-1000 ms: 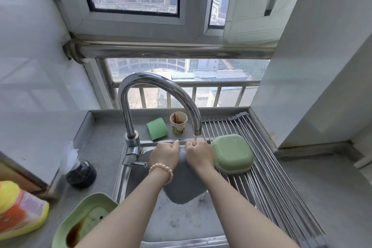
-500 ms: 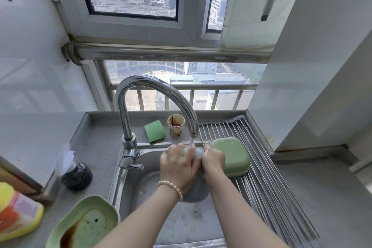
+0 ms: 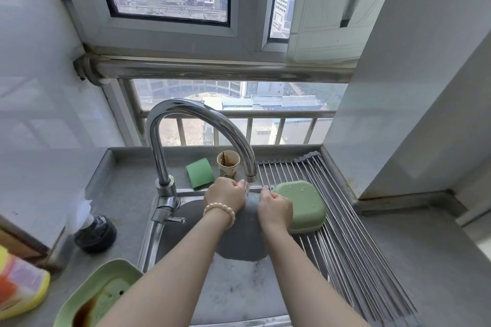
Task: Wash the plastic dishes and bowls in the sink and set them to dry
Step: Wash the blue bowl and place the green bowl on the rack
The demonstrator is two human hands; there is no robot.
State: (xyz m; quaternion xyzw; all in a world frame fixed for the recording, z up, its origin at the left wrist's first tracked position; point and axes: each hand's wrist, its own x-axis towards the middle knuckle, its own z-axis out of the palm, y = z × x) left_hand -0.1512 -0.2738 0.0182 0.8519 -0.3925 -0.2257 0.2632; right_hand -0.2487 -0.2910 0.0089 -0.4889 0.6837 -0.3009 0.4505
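Note:
A grey plastic dish (image 3: 243, 236) stands tilted over the sink (image 3: 239, 292) under the running faucet (image 3: 202, 119). My left hand (image 3: 224, 194) grips its upper left rim and my right hand (image 3: 275, 210) grips its upper right rim. Water falls between my hands onto the dish's top edge. A green bowl (image 3: 301, 206) lies upside down on the drying rack (image 3: 353, 241) just right of my right hand. A dirty green dish (image 3: 90, 297) with brown residue sits on the counter at the lower left.
Behind the sink stand a green sponge (image 3: 199, 172) and a stained paper cup (image 3: 228, 164). A black round object (image 3: 95, 233) and a yellow bottle (image 3: 21, 284) are on the left counter. A wall corner bounds the right side.
My left hand slid from the middle of the grey dish back to its upper left rim, uncovering the top edge. The view shifted slightly.

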